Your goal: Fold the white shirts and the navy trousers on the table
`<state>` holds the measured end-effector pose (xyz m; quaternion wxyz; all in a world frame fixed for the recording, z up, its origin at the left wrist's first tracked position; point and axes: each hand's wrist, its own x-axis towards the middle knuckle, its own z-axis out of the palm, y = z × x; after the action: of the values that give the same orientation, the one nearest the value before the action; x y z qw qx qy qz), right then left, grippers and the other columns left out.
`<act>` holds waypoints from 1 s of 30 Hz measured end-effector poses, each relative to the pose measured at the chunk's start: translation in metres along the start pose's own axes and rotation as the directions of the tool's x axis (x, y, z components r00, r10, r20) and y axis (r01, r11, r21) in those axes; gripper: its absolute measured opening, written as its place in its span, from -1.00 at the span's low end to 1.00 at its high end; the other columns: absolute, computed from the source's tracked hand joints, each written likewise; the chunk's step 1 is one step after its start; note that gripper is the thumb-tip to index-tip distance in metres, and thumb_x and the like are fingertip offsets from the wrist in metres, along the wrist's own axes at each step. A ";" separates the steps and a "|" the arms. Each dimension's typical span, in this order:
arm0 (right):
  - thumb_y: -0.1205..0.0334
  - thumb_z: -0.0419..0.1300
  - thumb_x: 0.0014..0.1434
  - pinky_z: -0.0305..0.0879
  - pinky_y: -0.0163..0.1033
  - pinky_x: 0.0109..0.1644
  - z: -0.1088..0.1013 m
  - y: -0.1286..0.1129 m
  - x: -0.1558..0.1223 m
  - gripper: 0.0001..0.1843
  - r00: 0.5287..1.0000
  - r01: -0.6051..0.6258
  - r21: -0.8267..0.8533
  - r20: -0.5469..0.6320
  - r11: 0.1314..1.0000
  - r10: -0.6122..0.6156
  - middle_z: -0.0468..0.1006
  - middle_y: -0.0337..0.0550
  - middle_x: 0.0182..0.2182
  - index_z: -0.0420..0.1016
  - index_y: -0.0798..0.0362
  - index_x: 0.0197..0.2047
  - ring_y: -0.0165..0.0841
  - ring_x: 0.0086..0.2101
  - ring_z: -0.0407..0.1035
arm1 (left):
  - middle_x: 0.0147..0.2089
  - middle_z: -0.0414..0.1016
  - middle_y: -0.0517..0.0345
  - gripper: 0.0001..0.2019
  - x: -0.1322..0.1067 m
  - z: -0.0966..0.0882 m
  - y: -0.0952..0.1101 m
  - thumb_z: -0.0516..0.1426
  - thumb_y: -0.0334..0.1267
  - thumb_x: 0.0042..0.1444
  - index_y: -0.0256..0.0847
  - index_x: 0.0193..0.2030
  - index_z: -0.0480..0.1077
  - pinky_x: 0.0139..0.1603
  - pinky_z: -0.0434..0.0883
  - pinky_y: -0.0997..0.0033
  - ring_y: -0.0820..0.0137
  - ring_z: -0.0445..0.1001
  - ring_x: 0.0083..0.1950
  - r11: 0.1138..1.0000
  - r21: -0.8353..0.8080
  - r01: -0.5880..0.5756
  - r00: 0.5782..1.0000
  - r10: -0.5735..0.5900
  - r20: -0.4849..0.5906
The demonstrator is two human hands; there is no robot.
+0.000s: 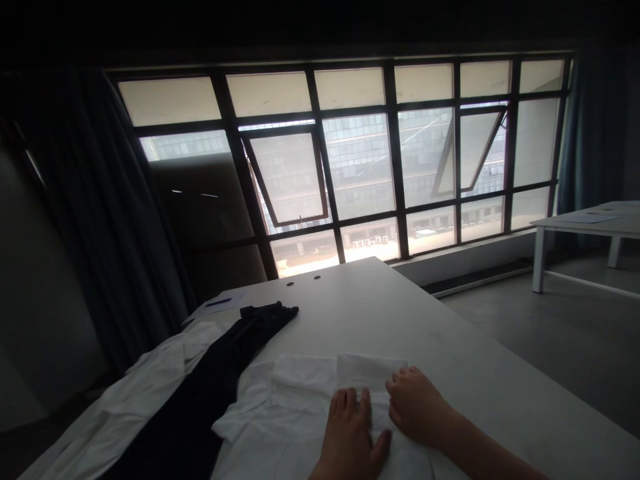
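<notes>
White cotton shirt [300, 407], partly folded, on the white table [400, 320], open tabletop to its right. Left hand [350, 433] flat, released on cloth; right hand [415, 407] resting, slightly curled, not gripping. Black garment [215, 380] alongside.

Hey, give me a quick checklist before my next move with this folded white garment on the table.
1. Left hand and right hand both resting on the folded white cloth garment: ok.
2. Garment lying flat on the white rectangular table: ok.
3. Long black fabric garment clear of the white one: cannot tell, their edges lie very close.
4. Second white cloth garment, at left, smoothed flat: not ok, it looks rumpled.
5. Near end of the folded garment: cannot tell, it runs out of view.
</notes>
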<state>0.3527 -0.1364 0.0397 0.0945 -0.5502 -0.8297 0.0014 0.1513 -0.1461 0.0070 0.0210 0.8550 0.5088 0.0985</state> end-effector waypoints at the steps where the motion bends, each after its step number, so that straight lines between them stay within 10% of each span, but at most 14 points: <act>1: 0.21 0.08 0.16 0.14 0.10 0.24 0.007 0.000 0.001 -0.59 0.999 0.032 0.023 -0.040 0.999 -0.031 0.58 0.16 0.02 0.58 0.12 0.01 0.01 0.07 0.39 | 0.41 0.23 -0.16 -0.22 0.000 0.004 -0.003 0.02 0.26 0.22 -0.20 0.44 0.15 0.44 0.01 -0.07 -0.08 0.12 0.41 1.000 -0.013 -0.023 1.000 0.023 0.010; 6: 0.02 -0.05 0.34 -0.32 0.09 0.46 0.045 0.013 0.015 -0.29 0.989 0.144 0.169 -0.035 0.975 -0.140 0.02 0.03 0.45 0.06 0.13 0.47 -0.06 0.41 -0.14 | 0.55 -0.16 -0.03 -0.19 0.004 0.008 -0.013 -0.04 0.24 0.28 -0.26 0.51 -0.02 0.51 -0.15 0.05 0.04 -0.19 0.54 0.988 -0.112 -0.102 0.991 0.111 0.081; 16: -0.34 -0.19 0.34 -0.34 0.14 0.46 0.058 0.030 0.031 -0.13 0.999 0.034 0.226 0.009 0.973 -0.037 -0.05 0.03 0.45 0.00 0.08 0.49 -0.06 0.42 -0.16 | 0.53 -0.07 -0.06 -0.13 0.001 -0.005 -0.007 0.06 0.24 0.18 -0.29 0.48 0.05 0.51 -0.11 0.04 0.02 -0.11 0.53 0.986 -0.165 0.010 0.996 0.004 0.085; 23: 0.05 -0.16 0.40 -0.27 0.12 0.47 0.061 0.034 0.033 -0.35 0.994 0.101 0.207 -0.052 0.973 -0.092 0.03 0.06 0.43 0.07 0.14 0.46 -0.12 0.41 -0.10 | 0.50 0.07 -0.05 -0.31 0.027 -0.024 0.011 -0.03 -0.27 0.17 -0.34 0.46 0.09 0.49 0.04 0.10 0.17 0.06 0.49 0.981 -0.189 -0.049 0.999 0.051 0.007; 30: 0.33 -0.08 0.21 -0.24 -0.01 0.49 0.063 0.041 0.034 -0.23 0.996 0.073 0.213 -0.065 0.974 -0.061 0.07 0.07 0.43 -0.03 0.29 0.47 -0.24 0.41 -0.10 | 0.49 0.08 -0.10 -0.37 0.078 -0.002 0.008 -0.15 -0.16 0.31 -0.38 0.47 0.05 0.50 0.01 0.11 0.22 0.05 0.50 0.967 -0.249 -0.045 0.995 0.067 0.080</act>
<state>0.3675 -0.0827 -0.0213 0.1777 -0.5082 -0.8396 0.0721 0.1937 -0.0813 0.0216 0.1467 0.8632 0.4669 0.1242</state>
